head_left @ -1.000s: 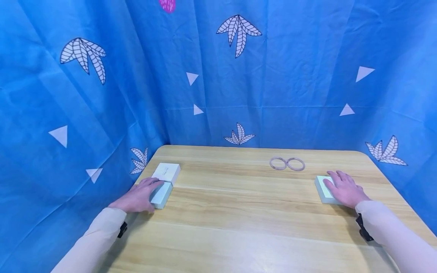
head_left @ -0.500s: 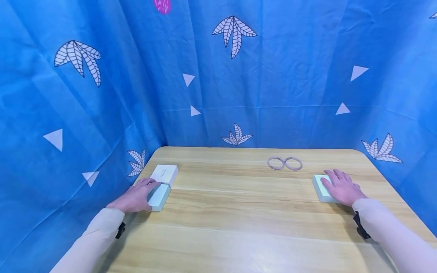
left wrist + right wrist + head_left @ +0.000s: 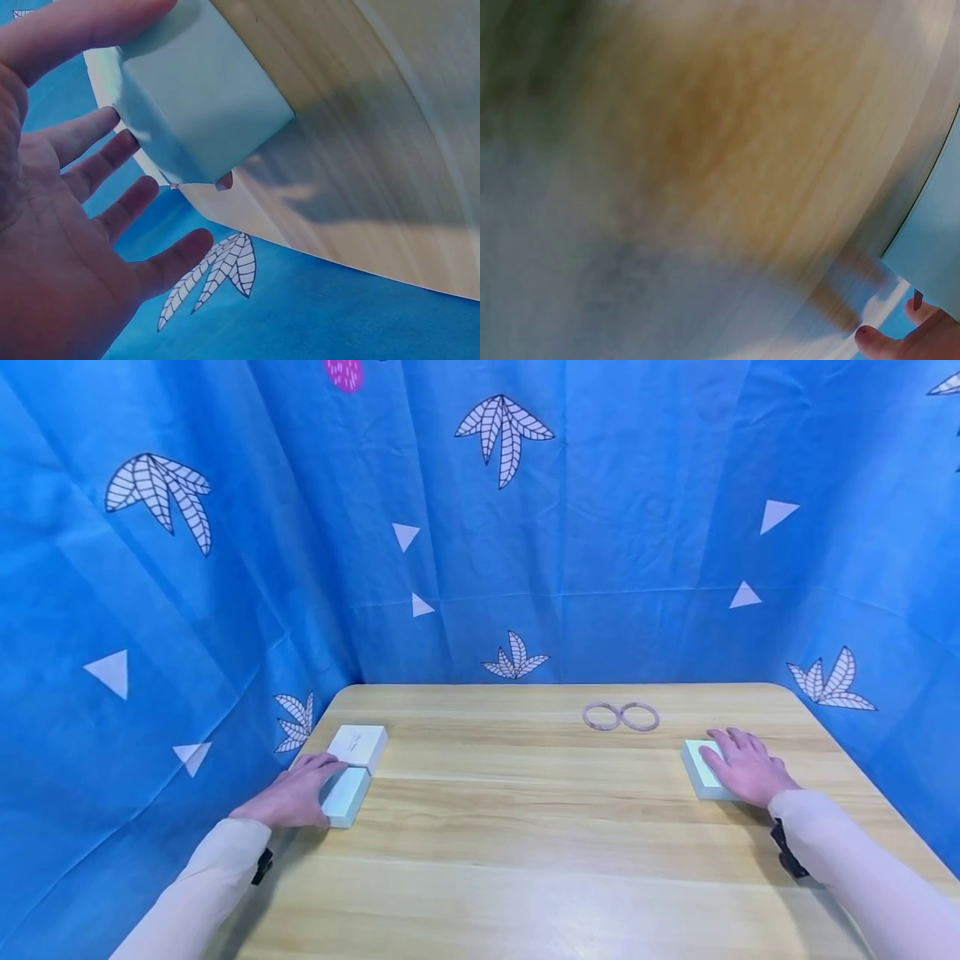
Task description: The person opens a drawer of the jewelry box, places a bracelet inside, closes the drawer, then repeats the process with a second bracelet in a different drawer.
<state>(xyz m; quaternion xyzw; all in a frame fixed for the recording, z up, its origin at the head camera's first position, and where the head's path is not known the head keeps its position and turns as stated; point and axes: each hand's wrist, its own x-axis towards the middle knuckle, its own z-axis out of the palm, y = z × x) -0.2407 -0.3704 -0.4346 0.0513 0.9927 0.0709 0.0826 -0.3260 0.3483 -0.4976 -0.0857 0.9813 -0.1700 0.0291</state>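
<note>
At the table's left side, my left hand (image 3: 292, 793) reaches over a pale green box (image 3: 347, 797), its thumb by the near end and a finger at the far end. The left wrist view shows that box (image 3: 202, 97) close up, with the thumb overlapping its top and the other fingers spread, nearly straight, beside it. A white box (image 3: 358, 745) with small print adjoins its far end. On the right, my right hand (image 3: 748, 768) lies across a second pale green box (image 3: 703, 772), covering its right part. Only some fingertips (image 3: 874, 341) and a box corner (image 3: 930, 247) show in the right wrist view.
Two thin, pale purplish rings (image 3: 621, 717) lie side by side toward the back of the wooden table (image 3: 510, 827). A blue patterned curtain (image 3: 637, 510) hangs behind the table and along both sides.
The head view has turned slightly, shifting the whole scene a little left. Both hands stay at their boxes, and no box or ring has visibly moved on the table.
</note>
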